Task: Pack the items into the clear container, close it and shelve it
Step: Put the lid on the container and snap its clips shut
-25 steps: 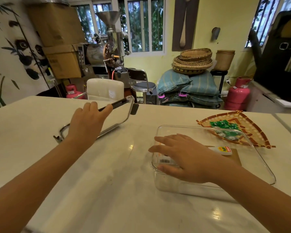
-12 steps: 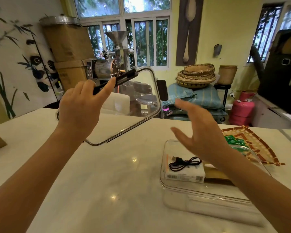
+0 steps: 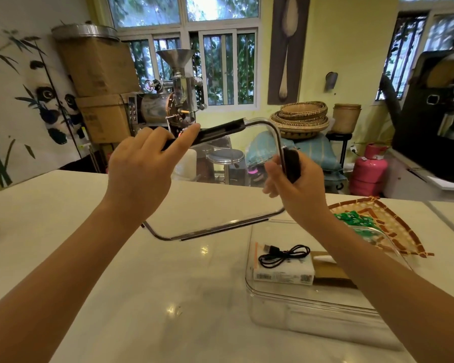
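Observation:
A clear lid (image 3: 220,195) with black latches is held up in the air, tilted, above the white table. My left hand (image 3: 139,174) grips its top edge at the long black latch. My right hand (image 3: 296,189) grips its right edge at another black latch. Below and to the right stands the clear container (image 3: 312,307), uncovered. Inside it lie a white box (image 3: 283,271) with a black cable (image 3: 283,254) on top and a brown flat piece (image 3: 330,271). My right forearm crosses over the container's right half.
A woven triangular tray (image 3: 393,229) holding green packets (image 3: 351,221) lies on the white table (image 3: 116,284) behind the container. Beyond the table edge are a metal stool (image 3: 228,158), a pink gas cylinder (image 3: 368,171) and a coffee roaster (image 3: 165,108).
My left hand lifted the lid off the table into the air. My right hand left the container's contents, rose and took hold of the lid's right edge.

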